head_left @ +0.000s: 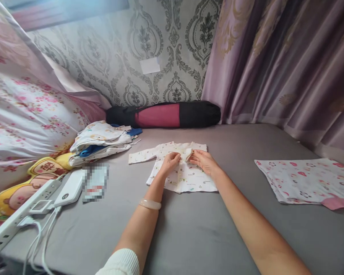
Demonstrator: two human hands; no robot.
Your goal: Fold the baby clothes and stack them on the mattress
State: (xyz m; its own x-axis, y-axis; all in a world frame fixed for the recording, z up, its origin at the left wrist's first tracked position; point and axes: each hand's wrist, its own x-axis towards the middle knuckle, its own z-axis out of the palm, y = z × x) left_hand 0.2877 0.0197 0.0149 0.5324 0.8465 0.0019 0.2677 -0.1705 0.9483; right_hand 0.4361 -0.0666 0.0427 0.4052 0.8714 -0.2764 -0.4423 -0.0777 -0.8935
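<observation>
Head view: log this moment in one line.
left hand: touching white printed fabric shirt; right hand: holding its cloth; shirt: on grey fabric sheet

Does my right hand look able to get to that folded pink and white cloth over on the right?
Probably yes. Your right hand seems to pinch the small shirt, so it would likely release that first, but only grey sheet shows between it and the folded cloth.

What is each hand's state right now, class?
Left hand: closed, pinching the white, printed, long-sleeved fabric shirt.
Right hand: closed, holding a folded part of that shirt.
</observation>
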